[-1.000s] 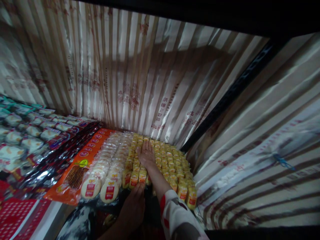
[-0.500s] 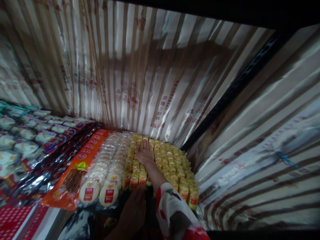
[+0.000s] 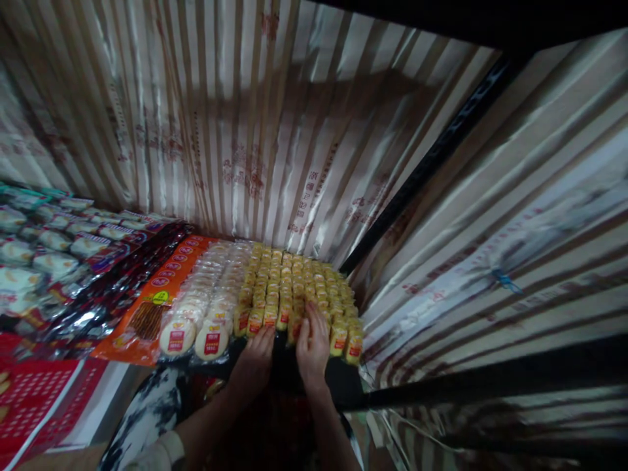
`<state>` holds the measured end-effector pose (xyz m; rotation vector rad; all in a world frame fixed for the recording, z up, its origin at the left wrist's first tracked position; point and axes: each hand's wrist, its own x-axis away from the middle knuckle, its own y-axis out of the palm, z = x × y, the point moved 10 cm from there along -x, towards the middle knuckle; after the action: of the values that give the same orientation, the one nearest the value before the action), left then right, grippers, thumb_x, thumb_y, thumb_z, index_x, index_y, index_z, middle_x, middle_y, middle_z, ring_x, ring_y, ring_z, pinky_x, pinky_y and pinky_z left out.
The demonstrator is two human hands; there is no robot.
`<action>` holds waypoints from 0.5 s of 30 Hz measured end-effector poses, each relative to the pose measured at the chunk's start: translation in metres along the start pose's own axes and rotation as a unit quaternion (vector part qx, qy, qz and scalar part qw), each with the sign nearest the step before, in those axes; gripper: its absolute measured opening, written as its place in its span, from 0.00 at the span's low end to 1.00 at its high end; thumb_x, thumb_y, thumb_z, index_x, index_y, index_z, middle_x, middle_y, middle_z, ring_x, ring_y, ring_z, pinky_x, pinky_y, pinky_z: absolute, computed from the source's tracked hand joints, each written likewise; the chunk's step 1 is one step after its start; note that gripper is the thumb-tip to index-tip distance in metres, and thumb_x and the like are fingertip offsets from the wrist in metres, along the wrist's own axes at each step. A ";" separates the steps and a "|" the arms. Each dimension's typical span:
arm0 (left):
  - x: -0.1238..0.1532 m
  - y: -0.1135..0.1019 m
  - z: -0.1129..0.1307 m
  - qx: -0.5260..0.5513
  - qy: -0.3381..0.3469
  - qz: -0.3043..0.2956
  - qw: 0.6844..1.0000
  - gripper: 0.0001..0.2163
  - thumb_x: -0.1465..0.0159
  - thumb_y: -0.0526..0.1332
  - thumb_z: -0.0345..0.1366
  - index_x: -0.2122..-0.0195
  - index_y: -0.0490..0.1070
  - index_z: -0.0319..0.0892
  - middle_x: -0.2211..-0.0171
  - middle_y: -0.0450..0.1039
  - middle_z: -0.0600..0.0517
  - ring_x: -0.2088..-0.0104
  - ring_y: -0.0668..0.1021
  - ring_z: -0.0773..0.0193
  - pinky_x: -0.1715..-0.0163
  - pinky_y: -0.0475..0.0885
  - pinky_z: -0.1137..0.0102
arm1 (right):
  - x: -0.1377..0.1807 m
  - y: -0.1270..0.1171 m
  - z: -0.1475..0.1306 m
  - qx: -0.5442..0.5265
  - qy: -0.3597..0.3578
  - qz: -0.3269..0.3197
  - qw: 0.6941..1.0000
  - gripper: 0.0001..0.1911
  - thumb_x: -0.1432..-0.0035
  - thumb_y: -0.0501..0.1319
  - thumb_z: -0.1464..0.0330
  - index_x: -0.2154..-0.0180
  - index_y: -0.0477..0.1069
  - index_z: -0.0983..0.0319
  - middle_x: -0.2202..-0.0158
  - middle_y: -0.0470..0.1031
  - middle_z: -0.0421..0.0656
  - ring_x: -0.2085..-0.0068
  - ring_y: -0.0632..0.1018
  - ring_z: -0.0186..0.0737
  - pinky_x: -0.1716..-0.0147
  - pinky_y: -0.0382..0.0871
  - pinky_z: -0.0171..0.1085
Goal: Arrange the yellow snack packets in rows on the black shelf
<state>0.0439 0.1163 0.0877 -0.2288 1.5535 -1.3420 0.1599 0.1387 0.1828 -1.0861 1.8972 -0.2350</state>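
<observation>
Rows of small yellow snack packets [image 3: 294, 288] with red labels fill the right end of a shelf. My right hand [image 3: 313, 347] rests at the front edge of these rows, fingers stretched up over the front packets. My left hand [image 3: 255, 363] is beside it, its fingertips touching the front packets at the left of the yellow rows. Both hands lie flat and hold nothing that I can see. To the left stand rows of round pale cakes in clear wrappers [image 3: 206, 314].
An orange packet [image 3: 154, 307] of brown sticks lies left of the cakes, then dark glossy bags [image 3: 98, 294] and white-and-red packets [image 3: 49, 255]. Striped shiny sheeting [image 3: 245, 131] lines the back and right side. A dark bar [image 3: 441, 386] crosses at the lower right.
My right hand has pulled back from deep on top of the yellow packets to their front edge. The left hand stays at the front. The view has backed away slightly.
</observation>
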 end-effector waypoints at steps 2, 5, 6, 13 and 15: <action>-0.001 -0.002 -0.002 0.001 -0.014 -0.003 1.000 0.21 0.37 0.43 0.28 0.43 0.59 0.31 0.45 0.64 0.39 0.42 0.63 0.53 0.49 0.66 0.58 | 0.030 -0.013 0.003 -0.006 -0.001 0.001 1.000 0.21 0.36 0.43 0.65 0.50 0.66 0.66 0.49 0.69 0.53 0.45 0.68 0.44 0.46 0.61 0.50; -0.004 -0.008 0.002 0.015 -0.010 0.022 1.000 0.21 0.36 0.41 0.27 0.45 0.62 0.34 0.47 0.66 0.39 0.44 0.66 0.55 0.50 0.67 0.58 | 0.060 -0.026 0.005 -0.020 -0.006 -0.005 1.000 0.19 0.36 0.44 0.66 0.50 0.66 0.64 0.49 0.69 0.53 0.46 0.68 0.46 0.48 0.63 0.51; -0.005 -0.008 0.006 0.025 -0.005 0.025 0.999 0.21 0.36 0.41 0.28 0.45 0.62 0.34 0.48 0.67 0.39 0.45 0.66 0.55 0.50 0.67 0.58 | 0.067 -0.029 0.007 -0.022 -0.001 0.000 1.000 0.19 0.36 0.44 0.66 0.50 0.66 0.64 0.49 0.69 0.53 0.46 0.68 0.46 0.48 0.63 0.52; -0.015 0.008 0.043 0.072 -0.026 -0.006 0.997 0.18 0.35 0.44 0.32 0.48 0.64 0.32 0.49 0.68 0.38 0.48 0.70 0.57 0.49 0.68 0.61 | 0.080 -0.007 0.031 0.008 0.047 -0.055 0.997 0.22 0.38 0.42 0.66 0.50 0.67 0.66 0.48 0.68 0.53 0.45 0.67 0.44 0.48 0.63 0.49; -0.015 0.012 0.042 0.070 -0.049 -0.003 0.996 0.18 0.34 0.45 0.32 0.48 0.65 0.31 0.49 0.68 0.37 0.48 0.70 0.56 0.50 0.69 0.61 | 0.076 0.007 0.035 0.014 0.052 -0.083 0.995 0.23 0.39 0.41 0.68 0.49 0.67 0.67 0.46 0.67 0.53 0.44 0.66 0.43 0.47 0.62 0.48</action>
<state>0.0881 0.1048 0.0924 -0.2091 1.3717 -1.4170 0.1677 0.0936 0.1128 -1.2345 1.8907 -0.4189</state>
